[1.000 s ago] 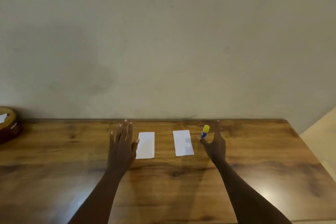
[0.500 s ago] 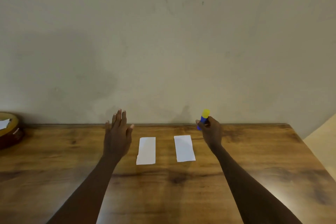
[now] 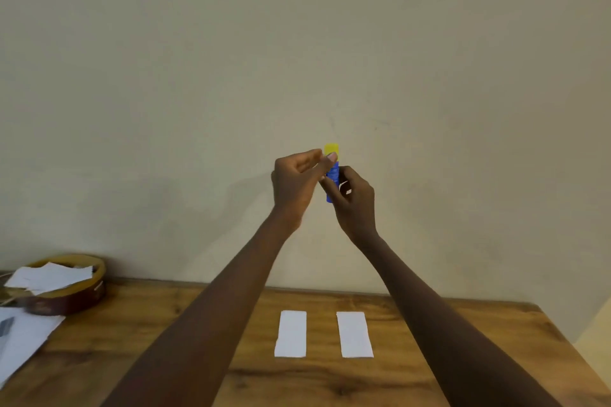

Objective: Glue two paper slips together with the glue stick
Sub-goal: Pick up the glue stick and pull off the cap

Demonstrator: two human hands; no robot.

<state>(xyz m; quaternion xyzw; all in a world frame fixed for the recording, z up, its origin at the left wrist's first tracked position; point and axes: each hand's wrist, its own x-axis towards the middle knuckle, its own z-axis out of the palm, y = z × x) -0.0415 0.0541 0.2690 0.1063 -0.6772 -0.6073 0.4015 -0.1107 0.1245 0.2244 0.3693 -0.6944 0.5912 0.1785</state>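
Note:
A blue glue stick (image 3: pixel 332 175) with a yellow cap stands upright in the air, high above the table and in front of the wall. My right hand (image 3: pixel 355 205) grips its blue body from the right. My left hand (image 3: pixel 296 183) is at its left, with the fingertips touching the base of the yellow cap. Two white paper slips lie flat and side by side on the wooden table (image 3: pixel 463 357), the left slip (image 3: pixel 291 334) and the right slip (image 3: pixel 354 334), a small gap between them. Both lie between my forearms.
A round brown tin (image 3: pixel 66 297) with loose white papers on top sits at the table's far left, by the wall. A white sheet (image 3: pixel 23 340) lies at the left edge in front of it. The table's right edge slants down at the right.
My right hand has lifted the glue stick from the table up to wall height. My left hand has risen from beside the left slip and come to the cap.

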